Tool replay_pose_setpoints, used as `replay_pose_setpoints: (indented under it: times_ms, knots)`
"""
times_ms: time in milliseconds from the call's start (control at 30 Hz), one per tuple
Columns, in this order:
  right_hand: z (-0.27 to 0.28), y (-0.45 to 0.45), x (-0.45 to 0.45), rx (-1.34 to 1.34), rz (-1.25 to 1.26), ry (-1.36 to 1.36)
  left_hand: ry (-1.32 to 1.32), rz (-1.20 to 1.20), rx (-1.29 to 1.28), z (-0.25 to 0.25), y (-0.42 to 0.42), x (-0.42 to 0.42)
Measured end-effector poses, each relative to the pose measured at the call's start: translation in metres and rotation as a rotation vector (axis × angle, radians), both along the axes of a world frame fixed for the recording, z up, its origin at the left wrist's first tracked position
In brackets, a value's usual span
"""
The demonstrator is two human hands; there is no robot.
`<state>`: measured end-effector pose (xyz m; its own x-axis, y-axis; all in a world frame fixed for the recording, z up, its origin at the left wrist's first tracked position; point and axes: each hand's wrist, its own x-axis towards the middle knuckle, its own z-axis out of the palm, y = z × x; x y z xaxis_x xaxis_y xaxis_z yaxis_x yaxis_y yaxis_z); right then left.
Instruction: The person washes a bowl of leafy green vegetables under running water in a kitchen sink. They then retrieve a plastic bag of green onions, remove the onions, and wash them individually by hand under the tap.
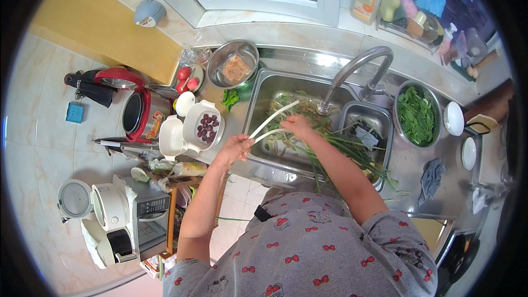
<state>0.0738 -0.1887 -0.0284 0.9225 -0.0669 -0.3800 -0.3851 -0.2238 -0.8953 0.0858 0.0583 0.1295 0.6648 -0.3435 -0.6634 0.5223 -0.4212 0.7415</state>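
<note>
My left hand (235, 150) is closed around two white scallion stalks (274, 119) at the near left edge of the steel sink (251, 103). One stalk points up over the basin; the lower one runs across to my right hand (298, 127). The fingers of my right hand pinch at that stalk's end, which they partly hide. Beneath both hands, the basin holds loose roots and peeled scraps (284, 144). Long green scallion leaves (350, 148) lie across the divider and over the smaller basin (385, 119), spilling past the front rim.
A curved faucet (363, 62) arches over the sink. Right of it stands a steel bowl of leafy greens (416, 115), near a grey cloth (431, 181). On the left are a steel bowl (214, 64), a white colander with grapes (192, 119), green peppers (230, 99) and a red cooker (144, 115).
</note>
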Motion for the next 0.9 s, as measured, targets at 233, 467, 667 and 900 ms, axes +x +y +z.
replay_pose_setpoints:
  times_ms: [233,467,667,900]
  knots:
    - [0.012,-0.03,-0.015,-0.611,-0.012,-0.014,-0.006,-0.002,0.016,0.009,0.017,0.004]
    - [-0.025,-0.076,-0.028,-0.841,-0.058,0.045,-0.007,0.081,0.018,0.016,0.038,0.011]
    - [-0.029,-0.047,-0.033,0.019,-0.167,-0.123,0.038,0.153,-0.062,0.02,0.026,0.018]
    - [0.033,0.007,-0.023,0.924,-0.195,0.156,0.091,0.119,-0.086,0.013,0.008,0.013]
